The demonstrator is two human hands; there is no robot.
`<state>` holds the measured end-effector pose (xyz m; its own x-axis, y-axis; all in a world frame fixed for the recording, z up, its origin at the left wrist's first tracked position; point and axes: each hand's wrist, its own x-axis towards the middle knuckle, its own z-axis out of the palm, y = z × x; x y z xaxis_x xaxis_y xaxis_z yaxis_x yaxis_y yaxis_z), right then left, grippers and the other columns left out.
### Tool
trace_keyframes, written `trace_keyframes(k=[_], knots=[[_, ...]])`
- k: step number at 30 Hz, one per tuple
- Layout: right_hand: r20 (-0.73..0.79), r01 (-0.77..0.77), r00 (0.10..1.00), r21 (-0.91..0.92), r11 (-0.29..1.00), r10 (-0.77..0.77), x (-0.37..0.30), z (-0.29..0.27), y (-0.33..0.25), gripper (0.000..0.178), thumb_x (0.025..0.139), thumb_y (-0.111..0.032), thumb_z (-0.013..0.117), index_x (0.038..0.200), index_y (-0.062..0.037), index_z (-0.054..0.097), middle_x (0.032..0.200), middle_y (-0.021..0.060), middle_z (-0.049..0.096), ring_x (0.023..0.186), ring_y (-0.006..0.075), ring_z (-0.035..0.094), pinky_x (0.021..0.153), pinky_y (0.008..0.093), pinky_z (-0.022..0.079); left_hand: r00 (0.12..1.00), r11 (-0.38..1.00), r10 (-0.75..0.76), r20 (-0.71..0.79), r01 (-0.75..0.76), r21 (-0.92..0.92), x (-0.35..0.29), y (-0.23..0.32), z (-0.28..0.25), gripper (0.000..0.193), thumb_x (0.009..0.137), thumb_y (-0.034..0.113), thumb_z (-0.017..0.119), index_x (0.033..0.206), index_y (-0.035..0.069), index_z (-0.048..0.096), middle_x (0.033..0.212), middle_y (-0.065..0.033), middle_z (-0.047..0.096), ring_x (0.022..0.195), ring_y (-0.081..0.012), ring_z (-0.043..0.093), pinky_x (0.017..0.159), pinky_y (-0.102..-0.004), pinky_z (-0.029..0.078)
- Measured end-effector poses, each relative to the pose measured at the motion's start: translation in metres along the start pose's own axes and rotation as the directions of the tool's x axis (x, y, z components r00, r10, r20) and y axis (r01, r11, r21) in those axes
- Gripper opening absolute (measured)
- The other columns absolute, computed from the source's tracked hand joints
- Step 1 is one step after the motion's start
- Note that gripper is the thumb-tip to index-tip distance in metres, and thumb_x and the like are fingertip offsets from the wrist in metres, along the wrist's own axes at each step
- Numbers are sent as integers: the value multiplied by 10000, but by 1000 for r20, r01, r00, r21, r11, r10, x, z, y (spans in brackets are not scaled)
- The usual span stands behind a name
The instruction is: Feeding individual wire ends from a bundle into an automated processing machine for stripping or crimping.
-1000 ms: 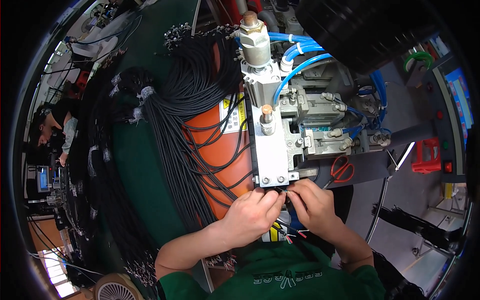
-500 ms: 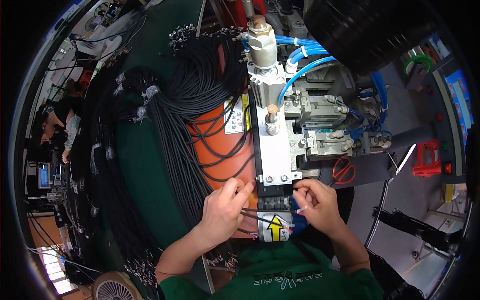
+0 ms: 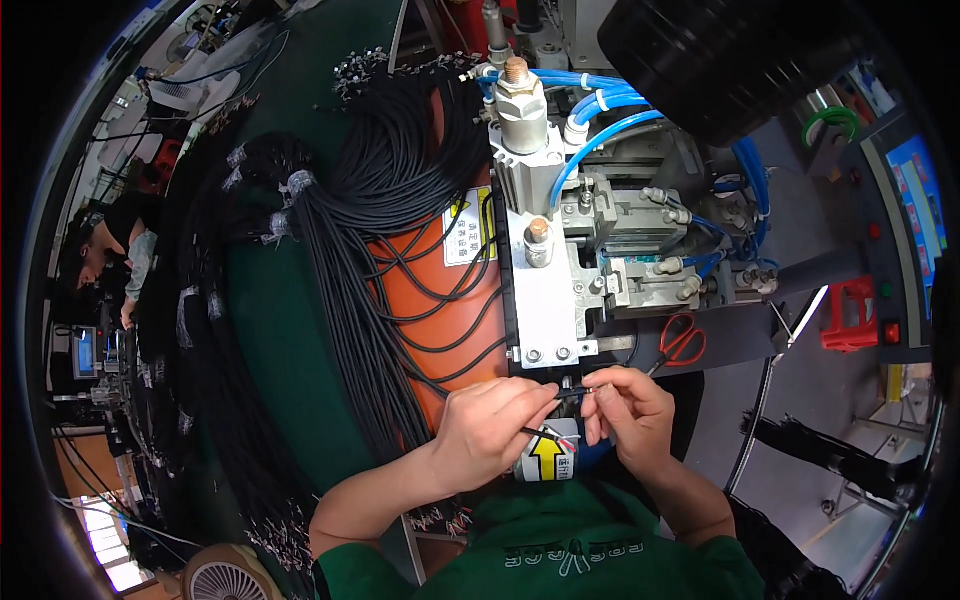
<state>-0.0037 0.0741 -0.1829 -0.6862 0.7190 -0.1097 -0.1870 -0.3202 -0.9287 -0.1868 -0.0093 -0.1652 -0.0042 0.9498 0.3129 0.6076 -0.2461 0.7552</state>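
My left hand (image 3: 485,430) is closed round a black cable (image 3: 572,393), just in front of the machine's near end. The cable's tip runs across to my right hand (image 3: 632,412), whose thumb and fingers pinch it. Below the left fingers a second black cable end (image 3: 540,433) sticks out, with thin coloured wires at its tip. Right behind both hands stands the metal press-like machine (image 3: 545,310) with its white block. A label with a yellow arrow (image 3: 547,460) sits below the fingers.
A thick bundle of black cables (image 3: 350,330) lies to the left on the orange surface (image 3: 425,275) and green table (image 3: 270,330). Red-handled scissors (image 3: 682,342) lie right of the machine. A screen panel (image 3: 915,200) and red stool (image 3: 850,315) stand farther right. Another person (image 3: 130,245) sits far left.
My left hand has moved right, close to my right hand, bringing the cable in front of the machine's near end. The right fingers have shifted slightly and now meet the cable's tip.
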Motion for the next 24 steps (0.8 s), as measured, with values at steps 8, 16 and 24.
trace_keyframes(k=[8,16,24], knots=[[36,-290,957,138,947,288,14,-6,-6,209,881,25,558,1086,11,518,755,24,544,554,31,463,481,162,342,934,834,348,78,-346,430,2,11,4,348,707,93,654,1028,-37,628,837,-85,628,634,-177,590,501,-279,403],[262,554,768,-730,401,-584,4,19,6,425,762,73,620,1182,38,560,1019,159,552,820,237,596,694,301,482,997,1000,17,-74,-17,-8,6,12,7,122,738,3,679,789,15,568,570,-67,491,444,-226,494,426,-339,389],[148,40,988,84,996,-52,13,-2,5,215,893,25,559,1097,48,623,999,108,585,817,135,608,712,243,494,996,995,70,-56,-65,75,7,9,9,115,743,-8,668,797,5,566,581,-70,496,438,-203,485,413,-313,380]])
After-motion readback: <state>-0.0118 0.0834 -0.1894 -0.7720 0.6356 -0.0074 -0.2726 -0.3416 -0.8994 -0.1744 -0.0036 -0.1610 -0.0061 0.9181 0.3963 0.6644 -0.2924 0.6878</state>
